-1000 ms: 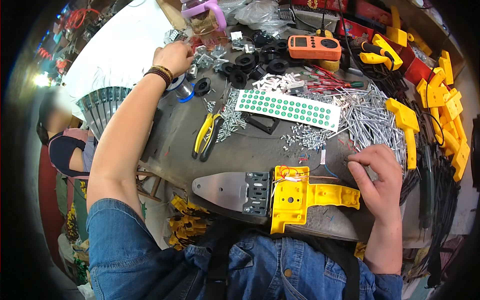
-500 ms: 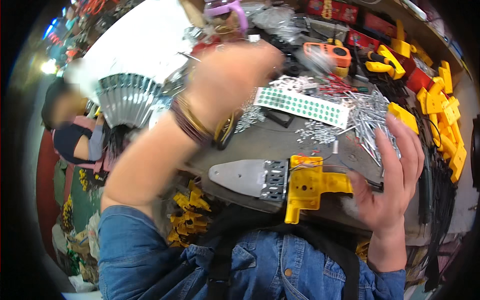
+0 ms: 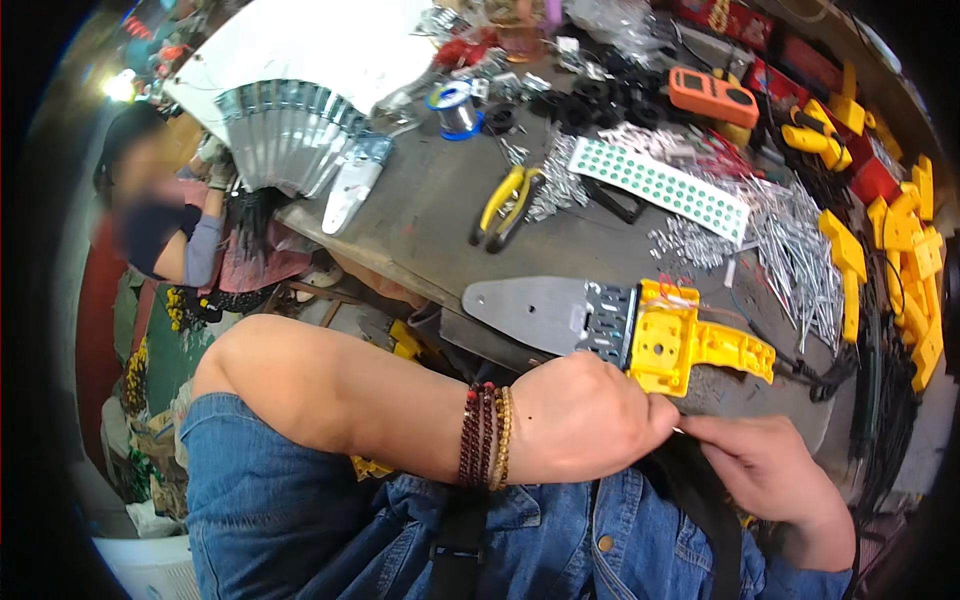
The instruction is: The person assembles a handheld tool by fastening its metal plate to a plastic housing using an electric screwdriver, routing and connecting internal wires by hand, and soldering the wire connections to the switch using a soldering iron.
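My left hand (image 3: 590, 425), with bead bracelets (image 3: 485, 435) at its wrist, is closed in front of my chest. My right hand (image 3: 765, 465) meets it in a pinch from the right. A tiny pale glint shows between the two sets of fingertips; what they grip is too small to make out. Just beyond, a yellow plastic handle shell (image 3: 665, 345) lies open side up at the bench edge, its grip pointing right. Fixed to its left side is a flat grey metal plate (image 3: 535, 310) with a rounded tip and slots. Thin wires cross the shell's upper end.
Farther back lie yellow-handled pliers (image 3: 508, 205), a solder wire spool (image 3: 455, 108), a sheet of green dots (image 3: 660, 190), loose metal rods (image 3: 800, 270) and an orange meter (image 3: 712, 97). Yellow shells (image 3: 905, 270) pile up at right. Metal plates (image 3: 290, 135) fan out by a co-worker (image 3: 165, 215) at left.
My left hand has come down from over the back of the bench to my chest. My right hand has moved down and its spread fingers have closed. The view has shifted.
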